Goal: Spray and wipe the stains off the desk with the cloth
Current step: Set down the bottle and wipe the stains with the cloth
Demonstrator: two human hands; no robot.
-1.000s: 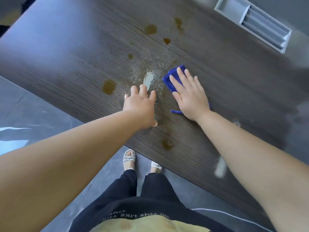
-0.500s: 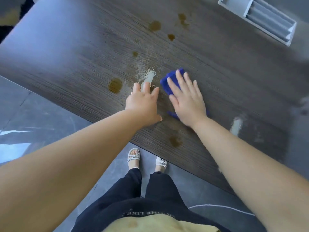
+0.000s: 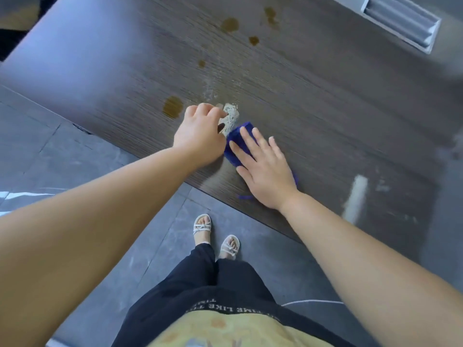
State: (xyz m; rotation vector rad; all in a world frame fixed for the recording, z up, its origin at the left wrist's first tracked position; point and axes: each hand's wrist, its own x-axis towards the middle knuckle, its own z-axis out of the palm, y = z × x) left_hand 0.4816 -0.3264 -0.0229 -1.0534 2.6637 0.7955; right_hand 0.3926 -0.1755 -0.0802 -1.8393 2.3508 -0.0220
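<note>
- Head view: right hand (image 3: 265,169) lies flat on the blue cloth (image 3: 235,144), fingers straight and spread, pressing it onto the desk (image 3: 325,96) near the front edge.
- Cloth shows past the fingertips, and a strip shows by the wrist.
- Left hand (image 3: 200,136) is just beside the cloth, fingers curled under with nothing seen in them.
- Wet patch (image 3: 231,115), pale, lies by the left fingers and meets the cloth's far corner.
- Brown stain (image 3: 172,107) sits left of that hand; smaller stains (image 3: 229,24) lie farther back.
</note>
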